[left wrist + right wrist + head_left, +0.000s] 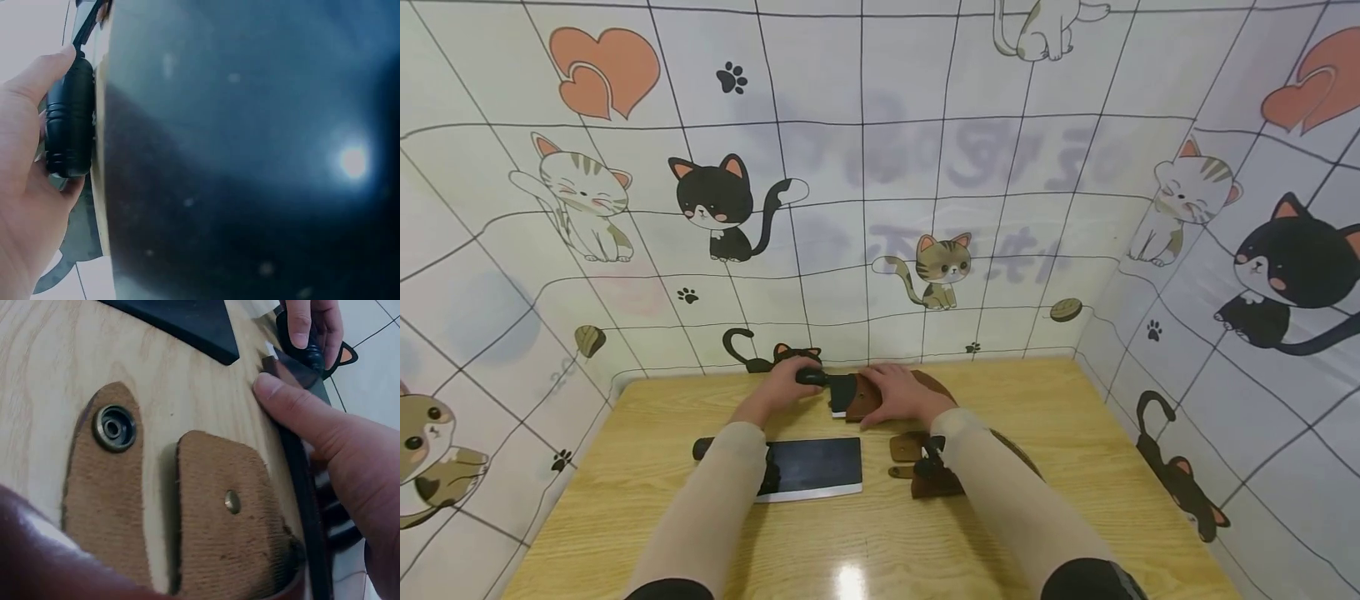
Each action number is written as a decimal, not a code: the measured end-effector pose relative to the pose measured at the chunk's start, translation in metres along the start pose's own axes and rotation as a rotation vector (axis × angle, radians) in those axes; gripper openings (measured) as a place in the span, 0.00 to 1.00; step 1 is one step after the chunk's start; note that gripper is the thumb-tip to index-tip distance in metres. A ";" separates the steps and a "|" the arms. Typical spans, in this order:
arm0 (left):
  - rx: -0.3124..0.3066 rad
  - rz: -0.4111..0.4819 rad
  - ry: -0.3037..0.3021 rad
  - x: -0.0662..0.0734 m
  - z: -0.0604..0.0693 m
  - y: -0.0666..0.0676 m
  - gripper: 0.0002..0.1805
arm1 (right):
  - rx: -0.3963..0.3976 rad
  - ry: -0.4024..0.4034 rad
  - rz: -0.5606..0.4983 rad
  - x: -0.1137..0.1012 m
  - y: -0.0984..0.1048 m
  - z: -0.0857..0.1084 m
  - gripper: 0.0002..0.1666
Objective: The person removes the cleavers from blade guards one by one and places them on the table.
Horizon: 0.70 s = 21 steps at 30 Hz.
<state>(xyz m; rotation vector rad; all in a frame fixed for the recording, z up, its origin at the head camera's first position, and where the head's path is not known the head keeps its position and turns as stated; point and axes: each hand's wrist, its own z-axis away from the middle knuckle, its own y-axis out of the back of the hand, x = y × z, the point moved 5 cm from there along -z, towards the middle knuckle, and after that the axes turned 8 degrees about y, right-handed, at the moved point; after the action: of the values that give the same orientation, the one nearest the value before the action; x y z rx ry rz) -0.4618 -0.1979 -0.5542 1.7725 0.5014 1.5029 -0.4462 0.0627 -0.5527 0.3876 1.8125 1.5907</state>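
Note:
At the back of the table, my left hand (781, 387) grips the black handle (70, 119) of a knife, thumb along one side. The knife's dark blade (842, 392) partly shows; the rest is inside a brown leather sheath (862, 406). My right hand (898, 393) holds that sheath from above, its thumb on the near edge in the right wrist view. A larger cleaver (817, 463) lies flat nearer me, its handle end showing left of my left sleeve. Its dark blade fills most of the left wrist view.
A second leather sheath (934, 483) lies under my right forearm, partly hidden. In the right wrist view its strap (103, 481) with a metal snap and a leather flap (219, 519) show close up. Cat-patterned wall covering (865, 250) rises behind the table.

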 end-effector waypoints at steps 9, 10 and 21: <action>0.031 -0.031 0.023 0.003 -0.003 -0.011 0.28 | 0.033 -0.022 0.040 0.005 -0.007 -0.001 0.70; 0.041 -0.037 0.018 0.004 -0.003 -0.012 0.27 | 0.039 -0.021 0.034 0.005 -0.007 -0.001 0.69; 0.070 -0.010 0.101 0.006 -0.004 -0.015 0.25 | 0.082 0.012 0.018 0.001 -0.006 0.003 0.67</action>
<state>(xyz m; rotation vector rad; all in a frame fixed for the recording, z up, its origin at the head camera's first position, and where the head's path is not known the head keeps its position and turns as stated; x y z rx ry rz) -0.4616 -0.1831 -0.5611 1.7506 0.6193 1.5911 -0.4435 0.0640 -0.5583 0.4333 1.8933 1.5370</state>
